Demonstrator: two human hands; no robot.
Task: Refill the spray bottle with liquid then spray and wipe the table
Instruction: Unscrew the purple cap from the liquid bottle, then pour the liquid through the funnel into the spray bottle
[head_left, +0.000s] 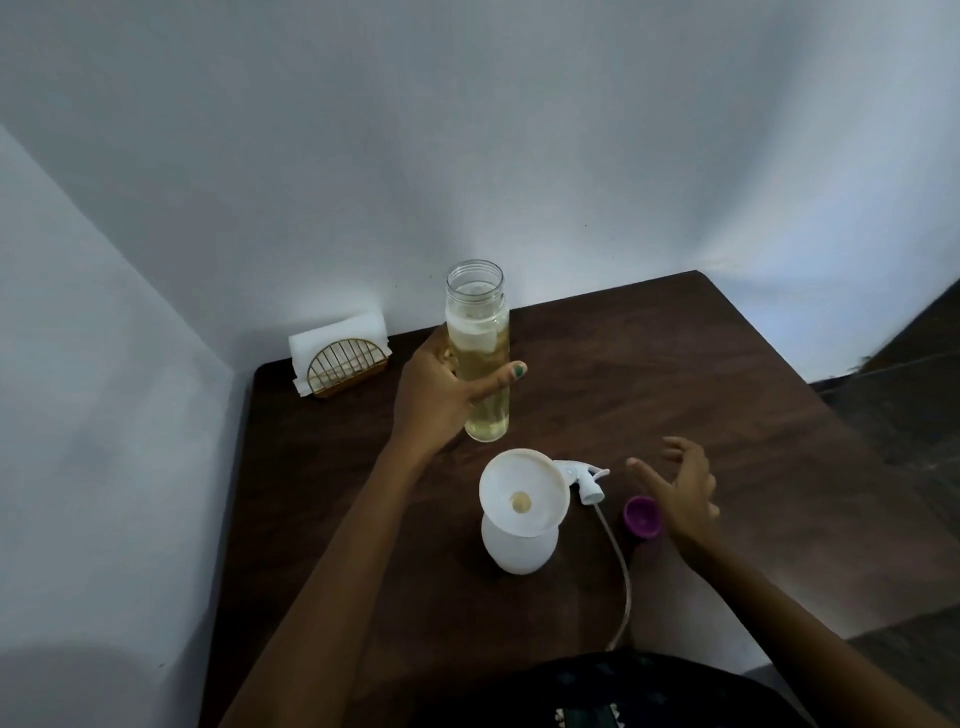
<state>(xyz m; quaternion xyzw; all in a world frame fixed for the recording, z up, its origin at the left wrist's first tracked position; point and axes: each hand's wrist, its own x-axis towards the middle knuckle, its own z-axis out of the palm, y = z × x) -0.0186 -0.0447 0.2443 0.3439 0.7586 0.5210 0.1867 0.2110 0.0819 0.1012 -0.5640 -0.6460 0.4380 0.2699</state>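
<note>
My left hand (439, 392) grips a tall clear bottle (480, 332) of yellowish liquid, upright and uncapped, just above the dark wooden table (675, 374). In front of it stands the white spray bottle (519, 551) with a white funnel (523, 491) set in its neck. The spray head (587, 480) lies on the table to the right, its dip tube (621, 571) trailing toward me. A purple cap (641, 516) rests upside down beside it. My right hand (680, 491) hovers over the cap, fingers spread, holding nothing.
A gold wire holder with white napkins (340, 353) sits at the table's back left corner against the white wall. The table's right edge drops to a dark floor (909, 405).
</note>
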